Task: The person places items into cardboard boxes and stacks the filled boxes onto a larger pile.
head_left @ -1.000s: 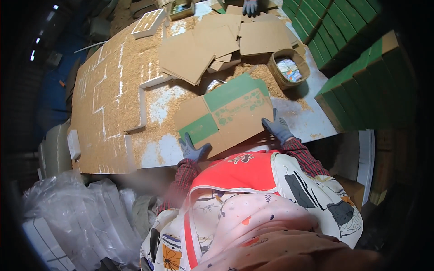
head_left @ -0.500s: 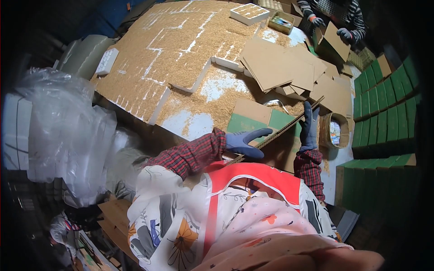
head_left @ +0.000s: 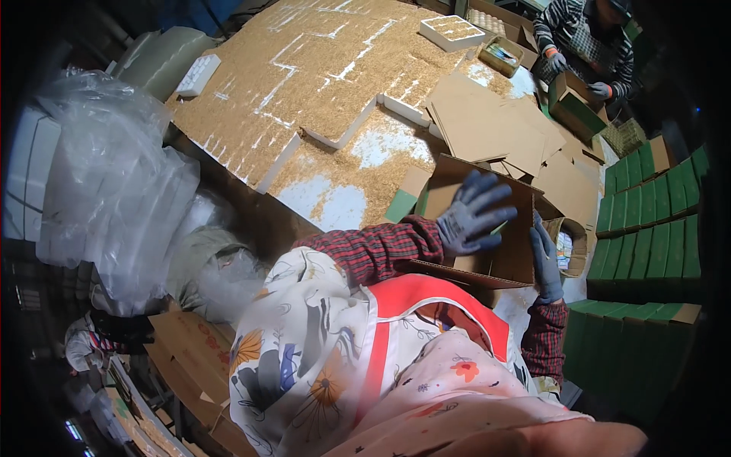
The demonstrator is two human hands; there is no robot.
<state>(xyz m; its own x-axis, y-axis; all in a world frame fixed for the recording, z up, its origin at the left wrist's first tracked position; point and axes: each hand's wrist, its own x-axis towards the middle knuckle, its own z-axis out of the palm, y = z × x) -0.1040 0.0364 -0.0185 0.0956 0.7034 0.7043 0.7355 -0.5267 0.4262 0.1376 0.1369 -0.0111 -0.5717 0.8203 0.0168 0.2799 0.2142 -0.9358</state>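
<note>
A brown cardboard box (head_left: 520,247) stands opened out in front of me, its mouth facing up toward me. My left hand (head_left: 476,215), in a grey-blue glove, is over the box mouth with its fingers spread and nothing in them. Along the outside of the box's right wall lies my right hand (head_left: 546,263), gloved too, its fingers stretched out flat against the cardboard. Whether its thumb reaches round the wall is hidden.
Flat cardboard sheets (head_left: 487,122) lie beyond the box. Sawdust-like material (head_left: 251,99) covers the table behind. Green boxes (head_left: 647,194) are stacked at right, near a round-cornered container (head_left: 571,244). Plastic-wrapped bundles (head_left: 106,206) stand left. A co-worker (head_left: 586,53) handles another box (head_left: 575,103).
The flat folded cardboard between my hands has been opened into a box. My left hand moved right and up, its fingers now spreading over the mouth. The co-worker's box has tilted.
</note>
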